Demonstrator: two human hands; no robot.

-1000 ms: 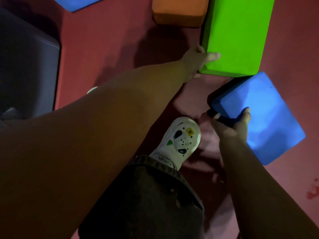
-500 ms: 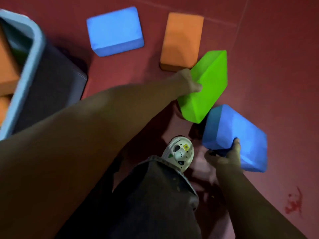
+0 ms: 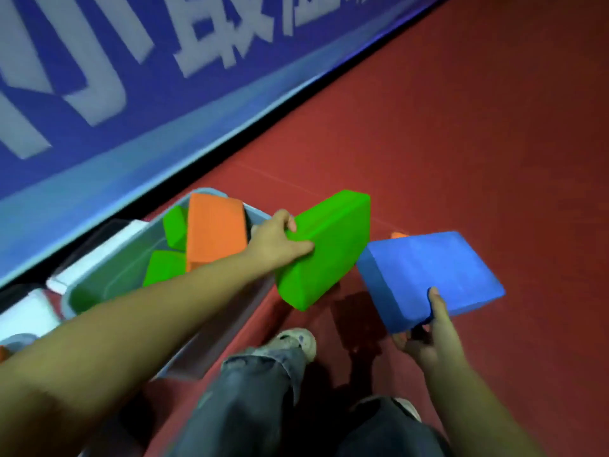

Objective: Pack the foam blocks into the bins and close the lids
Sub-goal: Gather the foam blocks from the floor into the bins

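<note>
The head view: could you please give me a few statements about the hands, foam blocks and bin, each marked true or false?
1. The left hand holds a bright green rectangular foam block. True.
2. The right hand holds an orange block. False: its grip is on a blue rectangular foam block.
3. The pale blue plastic bin already contains orange and green blocks. True.
4. The bin's lid is closed. False: the bin is open.
5. Both held blocks lie on the red floor. False: both are held in the air.

Green block [image 3: 324,249], blue block [image 3: 428,275] — orange block [image 3: 214,229], red floor [image 3: 461,127].
</note>
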